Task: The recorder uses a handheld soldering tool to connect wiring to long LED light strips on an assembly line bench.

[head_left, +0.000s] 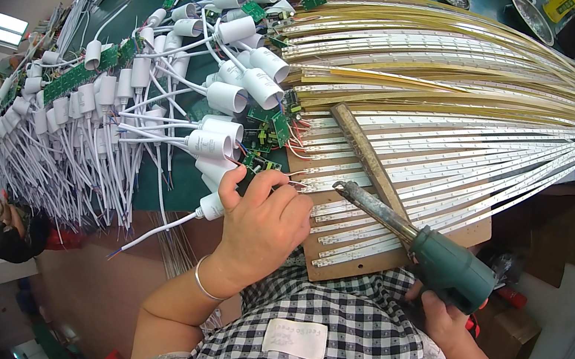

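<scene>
The bench with its green top is crowded: a big heap of white plastic caps with white wires covers its left part, and small green circuit boards lie among them. On the right a fan of long light strips – some white, some yellowish – rests on a brown board, and a wooden stick lies across the strips, just beside the iron's tip. The left hand comes up from the lower edge with the wrist bent and a thin bracelet on it; its fingers pinch a small circuit board at the edge of the brown board, with thin red wires near it, so this grip is closed on the board. The right hand is mostly hidden behind the green handle of the soldering iron – it holds the handle firmly, and the dark metal tip points up-left toward the pinched board. The checkered apron covers the lower middle. At the far left and at the top other people are partly cut off and hard to make out.
</scene>
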`<action>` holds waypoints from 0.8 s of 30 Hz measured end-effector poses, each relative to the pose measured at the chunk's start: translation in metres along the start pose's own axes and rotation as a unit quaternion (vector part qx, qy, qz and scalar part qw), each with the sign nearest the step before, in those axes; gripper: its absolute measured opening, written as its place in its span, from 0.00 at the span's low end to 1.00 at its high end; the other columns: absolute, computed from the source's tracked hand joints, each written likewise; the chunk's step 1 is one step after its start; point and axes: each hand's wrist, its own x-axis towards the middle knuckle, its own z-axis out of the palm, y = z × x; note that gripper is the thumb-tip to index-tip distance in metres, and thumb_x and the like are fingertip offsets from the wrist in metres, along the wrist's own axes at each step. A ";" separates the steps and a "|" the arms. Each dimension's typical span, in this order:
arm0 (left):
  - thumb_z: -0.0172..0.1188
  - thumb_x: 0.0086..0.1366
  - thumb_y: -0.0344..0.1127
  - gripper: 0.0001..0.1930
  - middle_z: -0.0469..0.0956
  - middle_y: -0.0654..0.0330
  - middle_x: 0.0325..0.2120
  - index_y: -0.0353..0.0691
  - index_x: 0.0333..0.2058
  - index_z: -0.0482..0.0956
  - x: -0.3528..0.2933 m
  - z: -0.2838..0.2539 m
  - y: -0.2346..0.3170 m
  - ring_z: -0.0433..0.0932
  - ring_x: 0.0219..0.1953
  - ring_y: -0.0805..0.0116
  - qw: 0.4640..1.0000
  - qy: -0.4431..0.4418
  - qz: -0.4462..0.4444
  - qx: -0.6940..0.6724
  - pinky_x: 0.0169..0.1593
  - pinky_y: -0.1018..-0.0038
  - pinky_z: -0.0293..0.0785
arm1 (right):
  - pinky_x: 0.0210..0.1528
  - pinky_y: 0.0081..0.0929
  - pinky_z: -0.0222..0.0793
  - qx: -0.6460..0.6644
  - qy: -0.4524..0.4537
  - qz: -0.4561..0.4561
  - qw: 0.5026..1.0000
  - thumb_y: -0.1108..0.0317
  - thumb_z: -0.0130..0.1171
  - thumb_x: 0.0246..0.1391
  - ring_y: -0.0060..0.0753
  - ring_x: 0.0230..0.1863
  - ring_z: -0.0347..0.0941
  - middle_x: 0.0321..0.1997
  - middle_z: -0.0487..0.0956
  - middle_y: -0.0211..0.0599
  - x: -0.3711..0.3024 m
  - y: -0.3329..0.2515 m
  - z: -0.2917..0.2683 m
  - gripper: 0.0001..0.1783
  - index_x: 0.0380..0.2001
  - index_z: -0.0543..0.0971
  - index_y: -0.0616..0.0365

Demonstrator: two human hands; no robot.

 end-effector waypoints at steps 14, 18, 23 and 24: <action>0.66 0.49 0.33 0.08 0.73 0.69 0.29 0.49 0.28 0.77 -0.003 -0.002 0.002 0.72 0.43 0.66 1.000 -0.002 -0.002 0.020 0.56 0.53 0.48 | 0.33 0.26 0.72 -0.049 -0.024 0.018 0.998 0.70 0.48 0.52 0.31 0.30 0.74 0.55 0.72 0.45 -0.004 0.003 -0.008 0.30 0.59 0.62 0.65; 0.66 0.49 0.33 0.08 0.73 0.70 0.29 0.49 0.29 0.77 -0.004 -0.002 0.002 0.71 0.44 0.66 1.000 0.000 -0.005 0.021 0.56 0.53 0.48 | 0.29 0.25 0.72 -0.024 0.025 0.001 0.999 0.63 0.52 0.56 0.31 0.27 0.74 0.54 0.73 0.46 -0.002 0.008 -0.005 0.29 0.58 0.62 0.65; 0.66 0.50 0.34 0.07 0.74 0.70 0.30 0.49 0.29 0.78 -0.008 -0.003 0.000 0.72 0.44 0.66 1.000 0.026 0.009 0.003 0.57 0.55 0.47 | 0.27 0.26 0.72 0.016 0.076 -0.011 0.997 0.61 0.53 0.56 0.32 0.25 0.74 0.53 0.73 0.49 0.003 0.005 0.000 0.31 0.58 0.61 0.67; 0.66 0.50 0.34 0.07 0.74 0.70 0.31 0.49 0.29 0.79 -0.011 -0.004 -0.001 0.73 0.44 0.66 0.999 0.042 0.018 -0.003 0.57 0.55 0.48 | 0.27 0.26 0.72 0.023 0.083 -0.009 0.996 0.62 0.53 0.56 0.32 0.25 0.74 0.53 0.73 0.50 0.004 0.004 0.000 0.31 0.58 0.60 0.67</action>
